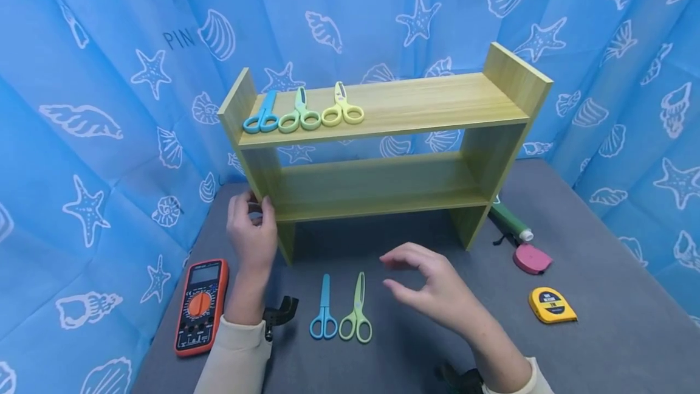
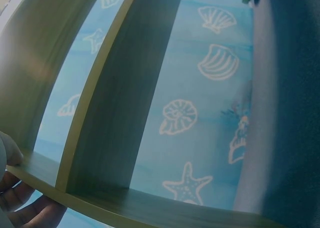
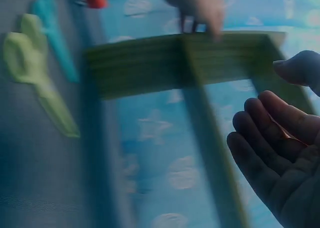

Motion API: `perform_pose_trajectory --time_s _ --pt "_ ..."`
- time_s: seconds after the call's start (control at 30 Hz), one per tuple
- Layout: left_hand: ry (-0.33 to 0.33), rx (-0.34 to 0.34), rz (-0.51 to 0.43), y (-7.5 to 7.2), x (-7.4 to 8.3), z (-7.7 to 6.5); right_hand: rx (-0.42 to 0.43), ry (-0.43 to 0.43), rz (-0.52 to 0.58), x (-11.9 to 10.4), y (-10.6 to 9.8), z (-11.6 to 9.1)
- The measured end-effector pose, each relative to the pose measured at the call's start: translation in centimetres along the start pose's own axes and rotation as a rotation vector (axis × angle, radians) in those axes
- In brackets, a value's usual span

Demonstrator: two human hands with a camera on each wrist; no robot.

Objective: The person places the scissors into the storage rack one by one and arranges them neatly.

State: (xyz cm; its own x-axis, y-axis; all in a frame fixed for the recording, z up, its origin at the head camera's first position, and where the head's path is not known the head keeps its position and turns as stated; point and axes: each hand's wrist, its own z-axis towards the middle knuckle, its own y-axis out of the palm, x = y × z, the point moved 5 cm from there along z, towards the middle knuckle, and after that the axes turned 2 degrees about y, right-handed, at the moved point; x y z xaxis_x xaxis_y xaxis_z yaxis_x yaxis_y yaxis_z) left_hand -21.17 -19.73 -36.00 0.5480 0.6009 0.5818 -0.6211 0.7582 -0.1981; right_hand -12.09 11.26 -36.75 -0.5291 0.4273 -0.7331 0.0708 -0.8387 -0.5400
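Left hand (image 1: 253, 231) is pinching the shelf (image 1: 383, 190), upright on the table (image 1: 596, 254), at its left panel (image 1: 266, 166); right hand (image 1: 429, 281) is hovering, thumb and fingers apart. I'm suspecting a tug could tip it, shedding the top scissors (image 1: 301, 111).

Behind the yellowish wood-grained shelf (image 1: 421, 99) hangs a blue, white-shell-patterned curtain (image 1: 372, 17); before the shelf lie blue scissors (image 1: 325, 304) and green scissors (image 1: 358, 307).

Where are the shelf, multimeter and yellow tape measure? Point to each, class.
Shelf (image 1: 426, 102): head view, on the bare top board.
Multimeter (image 1: 199, 304): head view, on its orange dial.
Yellow tape measure (image 1: 550, 304): head view, on its dark label.
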Motion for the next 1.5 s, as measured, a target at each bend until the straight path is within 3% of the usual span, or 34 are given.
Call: perform_pose_trajectory --time_s 0.17,0.37,0.53,0.8,1.1,1.3,1.5 --pt "0.003 -0.002 0.004 0.0 0.1 0.0 -0.043 0.088 0.056 3.0 3.6 -2.4" --pt "0.009 0.004 0.001 -0.1 0.0 -0.2 -0.140 0.260 0.088 6.0 8.1 -4.7" --pt "-0.001 0.007 -0.001 0.0 -0.1 -0.1 -0.181 0.349 -0.015 7.0 10.1 -4.7" --pt "-0.014 0.002 -0.008 -0.1 -0.1 -0.2 -0.171 0.383 -0.268 6.7 11.5 -3.9" --pt "-0.015 -0.001 -0.017 0.0 0.0 -0.1 -0.102 0.386 -0.245 6.3 10.2 -3.9" --pt "-0.010 0.005 -0.029 0.1 0.1 -0.1 -0.111 0.384 -0.216 5.3 7.1 -3.9" --pt "-0.005 0.010 -0.018 0.0 0.1 -0.1 -0.131 0.457 -0.186 4.0 3.4 -3.7"
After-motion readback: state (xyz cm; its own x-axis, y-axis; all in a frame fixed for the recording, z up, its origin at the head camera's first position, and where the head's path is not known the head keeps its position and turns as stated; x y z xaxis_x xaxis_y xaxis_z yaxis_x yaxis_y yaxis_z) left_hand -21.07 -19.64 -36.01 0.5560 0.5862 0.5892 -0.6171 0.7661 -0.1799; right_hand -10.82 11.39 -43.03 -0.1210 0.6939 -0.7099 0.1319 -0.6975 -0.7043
